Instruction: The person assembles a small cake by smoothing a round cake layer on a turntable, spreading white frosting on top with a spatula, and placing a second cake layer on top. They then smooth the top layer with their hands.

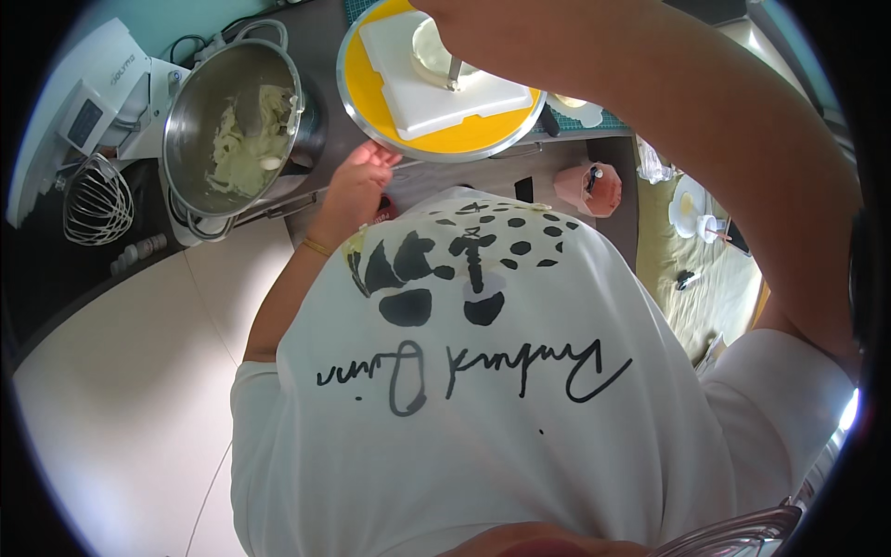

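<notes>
My left hand (pixel 360 174) is at the near left rim of a round turntable (pixel 459 143) with a yellow top, its fingers by the edge. A white foam board (pixel 418 115) lies on the turntable, and a small round cake with pale cream (pixel 428 52) stands on that board. Over the cake reaches my right hand (pixel 452 21), partly cut off by the top of the picture. A narrow metal blade, apparently of a spatula (pixel 454 73), points down from under it against the cake's near side. The fingers and handle are hidden.
Left of the turntable stands a steel mixing bowl (pixel 240 163) with pale cream, beside a white stand mixer (pixel 104 90). A wire whisk attachment (pixel 97 202) lies further left. Beneath the work surface, at right, is a pink container (pixel 590 189). A green cutting mat (pixel 612 122) shows under the turntable.
</notes>
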A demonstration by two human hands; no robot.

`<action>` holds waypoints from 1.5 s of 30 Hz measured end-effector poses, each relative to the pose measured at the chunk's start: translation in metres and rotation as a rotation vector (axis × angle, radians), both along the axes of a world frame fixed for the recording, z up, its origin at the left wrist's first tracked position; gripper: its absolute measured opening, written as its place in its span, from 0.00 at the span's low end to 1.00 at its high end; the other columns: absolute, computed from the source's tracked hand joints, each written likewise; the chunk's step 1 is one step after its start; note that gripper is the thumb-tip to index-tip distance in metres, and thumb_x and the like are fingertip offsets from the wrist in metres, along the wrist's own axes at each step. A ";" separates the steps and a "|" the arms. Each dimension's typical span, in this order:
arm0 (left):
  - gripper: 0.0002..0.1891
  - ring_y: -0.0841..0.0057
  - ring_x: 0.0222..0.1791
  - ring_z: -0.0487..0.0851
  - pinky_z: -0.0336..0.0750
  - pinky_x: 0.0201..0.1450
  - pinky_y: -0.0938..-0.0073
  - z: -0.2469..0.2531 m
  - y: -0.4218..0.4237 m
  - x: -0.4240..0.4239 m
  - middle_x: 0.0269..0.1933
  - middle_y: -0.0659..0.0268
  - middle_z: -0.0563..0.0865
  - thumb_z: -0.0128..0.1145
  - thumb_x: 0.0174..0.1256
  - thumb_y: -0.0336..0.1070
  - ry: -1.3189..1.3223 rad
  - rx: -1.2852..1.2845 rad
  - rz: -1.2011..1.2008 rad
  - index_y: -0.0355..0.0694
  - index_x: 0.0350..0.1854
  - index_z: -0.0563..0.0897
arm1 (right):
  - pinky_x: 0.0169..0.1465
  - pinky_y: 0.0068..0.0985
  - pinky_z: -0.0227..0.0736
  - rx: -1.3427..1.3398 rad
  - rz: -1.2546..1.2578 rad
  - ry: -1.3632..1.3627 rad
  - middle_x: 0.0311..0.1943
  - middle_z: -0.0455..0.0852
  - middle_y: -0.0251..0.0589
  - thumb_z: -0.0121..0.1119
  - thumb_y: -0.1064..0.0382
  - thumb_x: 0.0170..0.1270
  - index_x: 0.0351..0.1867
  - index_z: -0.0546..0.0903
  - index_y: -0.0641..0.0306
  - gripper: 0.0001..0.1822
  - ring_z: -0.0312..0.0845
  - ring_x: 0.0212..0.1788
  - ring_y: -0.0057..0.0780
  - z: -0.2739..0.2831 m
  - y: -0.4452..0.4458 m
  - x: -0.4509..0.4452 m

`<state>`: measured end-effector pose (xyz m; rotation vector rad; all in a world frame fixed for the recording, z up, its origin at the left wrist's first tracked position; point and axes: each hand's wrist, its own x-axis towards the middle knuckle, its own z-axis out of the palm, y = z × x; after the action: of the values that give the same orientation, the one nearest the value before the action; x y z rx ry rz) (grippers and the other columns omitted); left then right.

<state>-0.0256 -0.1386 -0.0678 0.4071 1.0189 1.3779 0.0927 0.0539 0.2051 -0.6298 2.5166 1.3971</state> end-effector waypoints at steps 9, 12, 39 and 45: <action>0.18 0.74 0.55 0.80 0.73 0.57 0.75 -0.007 0.005 -0.002 0.54 0.55 0.82 0.47 0.56 0.22 0.721 -0.010 -0.090 0.24 0.51 0.75 | 0.71 0.46 0.47 0.118 -0.009 -0.008 0.34 0.85 0.32 0.57 0.51 0.52 0.26 0.87 0.53 0.12 0.75 0.46 0.35 0.008 -0.010 -0.001; 0.20 0.75 0.57 0.78 0.73 0.56 0.76 -0.024 0.010 -0.012 0.57 0.58 0.80 0.45 0.60 0.22 0.299 0.084 0.099 0.26 0.55 0.73 | 0.71 0.44 0.47 0.110 0.031 0.051 0.34 0.85 0.33 0.57 0.51 0.53 0.27 0.87 0.54 0.13 0.75 0.46 0.36 0.002 -0.002 0.005; 0.34 0.79 0.61 0.67 0.63 0.61 0.81 -0.004 -0.019 -0.007 0.67 0.62 0.69 0.48 0.60 0.29 -0.089 -0.083 -0.103 0.33 0.72 0.59 | 0.66 0.40 0.53 -0.379 -0.348 0.161 0.31 0.82 0.34 0.60 0.62 0.55 0.35 0.87 0.56 0.08 0.76 0.46 0.27 0.040 0.016 0.014; 0.35 0.77 0.63 0.67 0.65 0.59 0.81 -0.016 -0.016 -0.014 0.67 0.59 0.69 0.48 0.59 0.22 -0.134 -0.052 -0.195 0.34 0.73 0.57 | 0.50 0.31 0.73 -1.062 -0.572 0.383 0.39 0.81 0.43 0.53 0.69 0.66 0.58 0.78 0.51 0.19 0.78 0.44 0.39 0.002 0.030 0.015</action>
<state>-0.0397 -0.1546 -0.0835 0.3604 0.8790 1.1850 0.1076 0.0835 0.2074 0.2983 3.2322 -0.0955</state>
